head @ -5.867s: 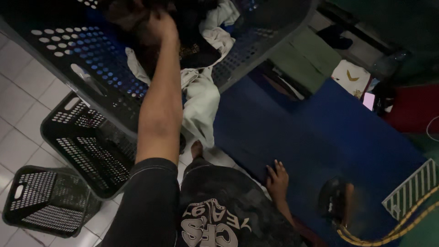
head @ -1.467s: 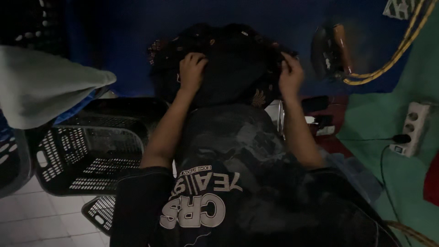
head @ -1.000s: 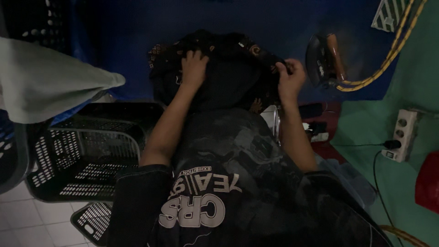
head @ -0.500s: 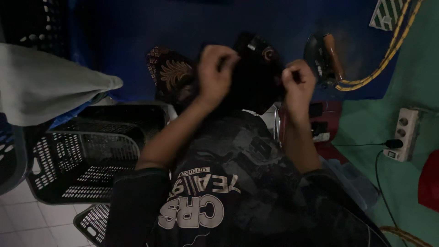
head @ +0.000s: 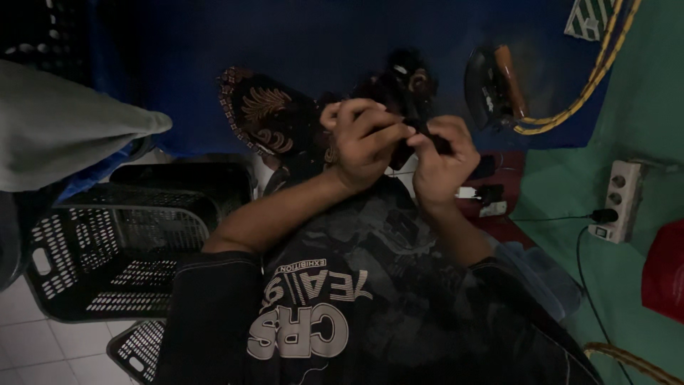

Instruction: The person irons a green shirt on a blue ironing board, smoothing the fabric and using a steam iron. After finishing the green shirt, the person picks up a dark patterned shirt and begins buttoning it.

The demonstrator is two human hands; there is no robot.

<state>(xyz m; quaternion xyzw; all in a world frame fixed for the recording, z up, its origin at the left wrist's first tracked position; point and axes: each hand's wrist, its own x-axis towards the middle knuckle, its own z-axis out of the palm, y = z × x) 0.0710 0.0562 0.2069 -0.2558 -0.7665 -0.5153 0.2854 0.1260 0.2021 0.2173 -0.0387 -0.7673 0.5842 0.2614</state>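
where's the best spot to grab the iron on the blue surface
By the orange handle along the top of the iron. It lies near the far right of the blue surface, handle facing up and running roughly away from the person, so wrapping the fingers around it from above with the right hand looks easiest. The yellow cord trails off to the right; probably best avoided.

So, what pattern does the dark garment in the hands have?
The dark garment shows brown-gold leaf-like motifs, in the head view.

both hands (head: 402,146) grip a dark patterned garment (head: 274,125) above a blue mat (head: 285,43).
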